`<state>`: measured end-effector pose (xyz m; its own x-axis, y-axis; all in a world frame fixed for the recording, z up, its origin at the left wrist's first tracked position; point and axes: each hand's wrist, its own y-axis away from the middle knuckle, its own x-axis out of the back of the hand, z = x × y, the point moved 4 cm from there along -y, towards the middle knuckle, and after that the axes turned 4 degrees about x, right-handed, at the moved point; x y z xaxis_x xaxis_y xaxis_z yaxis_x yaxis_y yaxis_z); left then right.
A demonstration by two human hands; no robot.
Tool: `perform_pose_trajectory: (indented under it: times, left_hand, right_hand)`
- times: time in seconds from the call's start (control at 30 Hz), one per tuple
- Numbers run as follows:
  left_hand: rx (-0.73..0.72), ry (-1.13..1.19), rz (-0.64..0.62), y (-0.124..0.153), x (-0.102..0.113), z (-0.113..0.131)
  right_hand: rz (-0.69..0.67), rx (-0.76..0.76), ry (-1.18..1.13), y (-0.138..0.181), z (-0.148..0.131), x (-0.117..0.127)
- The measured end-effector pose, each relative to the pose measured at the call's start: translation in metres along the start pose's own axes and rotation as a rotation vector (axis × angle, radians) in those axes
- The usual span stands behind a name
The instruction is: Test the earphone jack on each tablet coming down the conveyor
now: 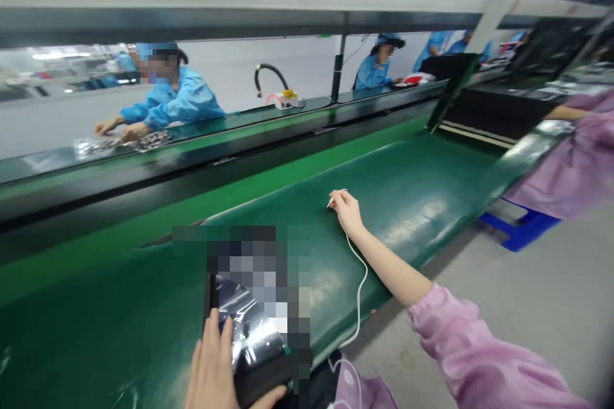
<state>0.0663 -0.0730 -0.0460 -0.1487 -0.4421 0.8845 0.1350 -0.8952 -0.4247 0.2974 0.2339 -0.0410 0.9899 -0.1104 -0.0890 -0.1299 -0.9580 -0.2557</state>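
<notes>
We read the step in hand as handling a display panel and a cord together, one hand to each. The dark-framed display panel (259,326) is at the near edge of the green surface (407,179), low and left of centre. Our left hand (213,358) lies across it, fingers long and nearly straight on the face, thumb set wide at the lower edge; we cannot tell whether it bears any weight. Our right hand (346,209) is farther out over the surface, well apart from the panel, fingers narrowed in a pinch on the pale, pointed end of a white cord (362,281). Too small to say what kind of tip.

Our judgement: the next move calls for a steady panel, a firm pinch and enough slack in the cord, which could snag at the edge.

Materials: panel flat and straight-edged, its face glossy as if filmed, with hard white reflections; upper part pixelated, unreadable. Cord thin, smooth, pliant, curving down past the rounded edge. Surface smooth and sheeted, with soft shine. Pink sleeve (480,339) gathered at the cuff, wrinkled cloth. Across the line, a co-worker in a blue smock (192,99) handles small parts.
</notes>
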Motion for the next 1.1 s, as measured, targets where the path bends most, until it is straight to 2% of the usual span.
perform_pose_trajectory:
  times: [0.1,0.2,0.33,0.47,0.6,0.73,0.83,1.03,1.1]
  left_hand:
    - [0.003,0.055,0.046,-0.037,-0.013,0.001]
    - [-0.009,0.096,0.054,-0.092,-0.031,0.003]
    - [-0.036,0.179,-0.021,-0.178,-0.061,0.008]
    - [-0.138,0.334,-0.100,-0.254,-0.090,0.021]
    - [-0.047,0.311,-0.100,-0.308,-0.116,0.039]
    - [0.042,0.241,-0.071,-0.341,-0.138,0.060]
    - [0.068,0.201,-0.092,-0.355,-0.150,0.064]
    - [0.157,0.174,-0.065,-0.358,-0.157,0.060]
    - [0.208,0.154,-0.037,-0.355,-0.155,0.061]
  right_hand:
    - [0.034,0.033,-0.017,0.002,-0.004,0.015]
    - [0.095,0.074,-0.006,-0.002,-0.010,0.018]
    - [0.149,0.071,-0.001,-0.009,-0.010,0.021]
    - [0.133,0.058,0.006,-0.014,-0.005,0.022]
    - [0.103,0.075,0.041,-0.014,-0.005,0.022]
    - [0.061,0.091,0.058,-0.016,-0.003,0.023]
    - [-0.008,0.089,0.092,-0.015,0.001,0.021]
    - [-0.217,0.079,0.176,-0.013,0.007,0.013]
    - [-0.249,0.098,0.221,-0.013,0.008,0.011]
